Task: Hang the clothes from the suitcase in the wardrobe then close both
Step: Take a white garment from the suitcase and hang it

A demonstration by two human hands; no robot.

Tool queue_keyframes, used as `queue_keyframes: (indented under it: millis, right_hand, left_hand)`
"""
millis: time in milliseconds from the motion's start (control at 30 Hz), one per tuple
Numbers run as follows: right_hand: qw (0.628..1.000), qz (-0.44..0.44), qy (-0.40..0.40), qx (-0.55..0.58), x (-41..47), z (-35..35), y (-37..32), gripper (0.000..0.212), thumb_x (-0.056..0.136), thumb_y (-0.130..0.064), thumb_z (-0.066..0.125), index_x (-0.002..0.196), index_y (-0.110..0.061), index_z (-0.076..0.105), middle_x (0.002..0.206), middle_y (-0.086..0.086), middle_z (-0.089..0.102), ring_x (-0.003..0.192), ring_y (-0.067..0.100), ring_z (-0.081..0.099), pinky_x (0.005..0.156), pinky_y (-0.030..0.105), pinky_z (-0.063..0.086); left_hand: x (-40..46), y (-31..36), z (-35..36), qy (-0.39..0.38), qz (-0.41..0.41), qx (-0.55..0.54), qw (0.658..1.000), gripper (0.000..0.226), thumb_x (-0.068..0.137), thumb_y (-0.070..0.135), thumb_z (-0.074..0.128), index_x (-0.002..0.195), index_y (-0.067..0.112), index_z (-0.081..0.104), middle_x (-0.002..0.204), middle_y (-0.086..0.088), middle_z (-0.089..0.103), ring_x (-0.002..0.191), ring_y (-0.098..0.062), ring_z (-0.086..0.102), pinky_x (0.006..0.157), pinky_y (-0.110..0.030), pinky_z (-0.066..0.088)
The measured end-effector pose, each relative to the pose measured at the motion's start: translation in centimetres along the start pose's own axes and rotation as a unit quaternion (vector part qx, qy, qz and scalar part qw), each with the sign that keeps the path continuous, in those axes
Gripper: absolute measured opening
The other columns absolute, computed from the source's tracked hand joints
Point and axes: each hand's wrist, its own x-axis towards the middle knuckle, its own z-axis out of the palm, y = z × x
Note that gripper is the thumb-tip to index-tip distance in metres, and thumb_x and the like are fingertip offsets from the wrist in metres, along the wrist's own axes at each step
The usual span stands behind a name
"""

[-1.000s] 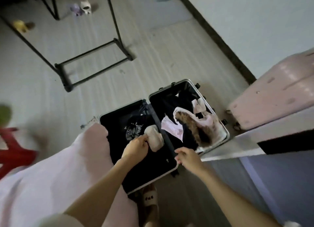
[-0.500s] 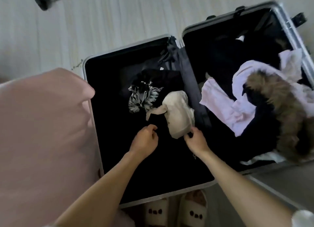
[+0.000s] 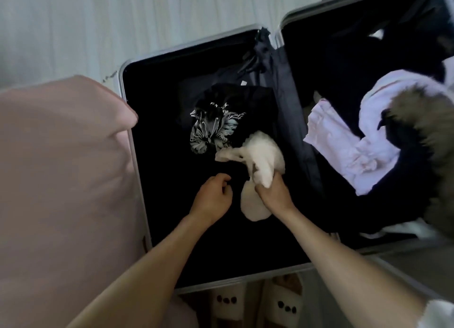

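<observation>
Compared with half a second ago: view drawn closer over the open suitcase [image 3: 127,140]; right hand [image 3: 274,195], then only touching the edge of the cream garment [image 3: 262,158], now closed round its lower part, with one fold bunched above the fingers and another hanging below the palm; left hand [image 3: 212,199] in much the same spot, just left of the garment. Surface and room: pale wood-grain floor [image 3: 98,20] above and left of the case; silver-framed case lying flat, both halves lined in black. Left half: black top with a white-and-grey print [image 3: 211,128] near the middle, cream garment just right of and below it, overlapping its edge. Right half: pale pink clothing [image 3: 344,145] spread over dark items, with a brown fur trim [image 3: 427,140] at the right edge. Pink fabric [image 3: 61,180] filling the left foreground and covering part of the case's left rim. Pair of light slippers with dark dots [image 3: 255,303] at the bottom edge, just below the case's near rim. Hands: right gripping the cream garment, fingers curled about it; left with fingers curled inward, over the black lining, apart from the garment; whether pinching the lining, cannot tell.
</observation>
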Motion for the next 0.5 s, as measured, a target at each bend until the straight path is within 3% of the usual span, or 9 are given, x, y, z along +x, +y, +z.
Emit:
queue_keyframes:
  millis: [67,167,267,367,500]
  right_hand:
    - [0.999,-0.049,-0.001,0.002,-4.2,-2.5,-1.9,0.043,0.084,-0.009,0.055,0.126,-0.004,0.043,0.12,0.021,0.058,0.111,0.038,0.056,0.084,0.037,0.045]
    - [0.989,-0.146,-0.022,-0.008,-11.0,-7.2,-5.9,0.032,0.085,-0.005,0.053,0.117,-0.008,0.053,0.109,0.009,0.064,0.097,0.018,0.059,0.073,0.025,0.043]
    - [0.975,-0.215,-0.027,-0.046,-17.4,-11.0,-9.4,0.028,0.083,-0.007,0.053,0.11,-0.008,0.056,0.102,0.006,0.064,0.094,0.021,0.059,0.075,0.034,0.048]
    - [0.965,-0.237,-0.034,-0.106,-23.7,-15.0,-12.3,0.028,0.087,-0.02,0.054,0.113,-0.009,0.052,0.105,0.009,0.059,0.095,0.026,0.057,0.077,0.038,0.047]
    - [0.963,-0.249,-0.003,-0.103,-33.7,-20.9,-15.7,0.031,0.089,-0.026,0.055,0.116,-0.011,0.052,0.106,0.005,0.056,0.092,0.021,0.055,0.073,0.03,0.043]
  left_hand:
    - [-2.7,2.6,-2.0,-0.011,-0.033,-0.091,0.995,0.039,0.095,0.028,0.048,0.132,0.015,0.048,0.125,-0.005,0.056,0.112,-0.018,0.054,0.094,-0.025,0.04]
    - [-7.8,7.1,-5.7,-0.061,-0.069,-0.265,0.96,0.049,0.092,0.045,0.048,0.133,0.018,0.044,0.121,0.002,0.053,0.108,-0.016,0.051,0.093,-0.032,0.043]
    - [-12.5,11.0,-9.0,-0.11,-0.06,-0.343,0.931,0.056,0.088,0.052,0.052,0.132,0.017,0.043,0.122,0.001,0.054,0.111,-0.018,0.053,0.089,-0.033,0.043]
    - [-17.5,14.8,-11.8,-0.132,-0.054,-0.38,0.914,0.072,0.081,0.047,0.065,0.137,0.011,0.039,0.126,-0.009,0.058,0.107,-0.024,0.06,0.073,-0.029,0.05]
    - [-26.0,20.0,-15.7,-0.155,-0.007,-0.394,0.906,0.056,0.081,0.025,0.07,0.127,0.004,0.046,0.113,-0.016,0.062,0.098,-0.029,0.063,0.068,-0.033,0.054]
